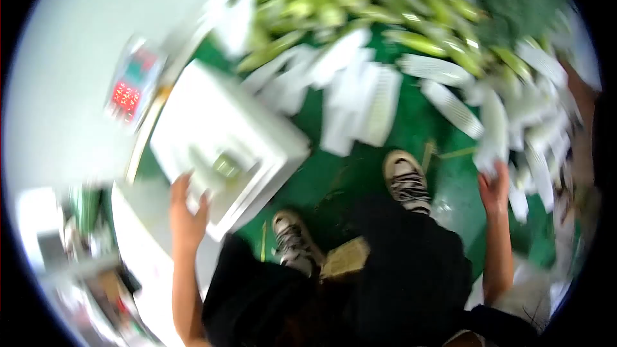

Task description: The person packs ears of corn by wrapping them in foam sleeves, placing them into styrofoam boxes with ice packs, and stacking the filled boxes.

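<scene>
My left hand (187, 212) is at the near edge of a white foam box (276, 132), thumb and fingers apart, with nothing seen between them. Inside the box lie pale wrapped ears and a greenish piece (226, 166), all blurred. At the right, my right hand (493, 189) has its fingertips closed round the lower end of a white-sleeved ear of corn (493, 125), which points away from me. Beside it lies a heap of sleeved ears (540, 135). Blur softens both hands.
Green husked corn (328, 0) is piled at the top, with white net sleeves (379, 106) below it on the green floor (334, 180). A device with red digits (126, 99) is at the left. Cluttered shelves (83, 263) stand lower left. A green net sack (514, 0) is upper right.
</scene>
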Available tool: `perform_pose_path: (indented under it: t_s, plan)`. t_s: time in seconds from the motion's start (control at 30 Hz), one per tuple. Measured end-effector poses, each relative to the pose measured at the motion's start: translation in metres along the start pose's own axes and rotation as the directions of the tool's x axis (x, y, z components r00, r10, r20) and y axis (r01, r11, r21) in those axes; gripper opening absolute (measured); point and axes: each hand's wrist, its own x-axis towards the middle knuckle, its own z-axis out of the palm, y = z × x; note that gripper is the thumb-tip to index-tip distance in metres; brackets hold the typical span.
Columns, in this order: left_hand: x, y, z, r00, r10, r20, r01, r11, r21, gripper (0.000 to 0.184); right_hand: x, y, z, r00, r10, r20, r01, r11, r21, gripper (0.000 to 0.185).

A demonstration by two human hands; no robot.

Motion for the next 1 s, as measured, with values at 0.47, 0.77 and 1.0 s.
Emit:
perform_pose_path:
  t_s: [0.47,0.77,1.0]
  plan:
    - [0.063,0.015,0.087,0.929,0.367,0.043,-0.366,0.897,0.249,0.084,-0.051,0.010,0.059,0.982,0.048,0.184,0.032,0.912,-0.409,0.016]
    - [0.095,-0.019,0.117,0.889,0.348,-0.299,-0.293,0.932,0.212,0.064,-0.060,0.015,0.075,0.981,0.046,0.189,0.062,0.849,-0.525,0.023]
    - [0.092,-0.001,0.094,0.943,0.323,-0.085,-0.302,0.933,0.198,0.061,-0.081,-0.035,0.041,0.948,-0.051,0.314,0.180,0.900,-0.396,0.041]
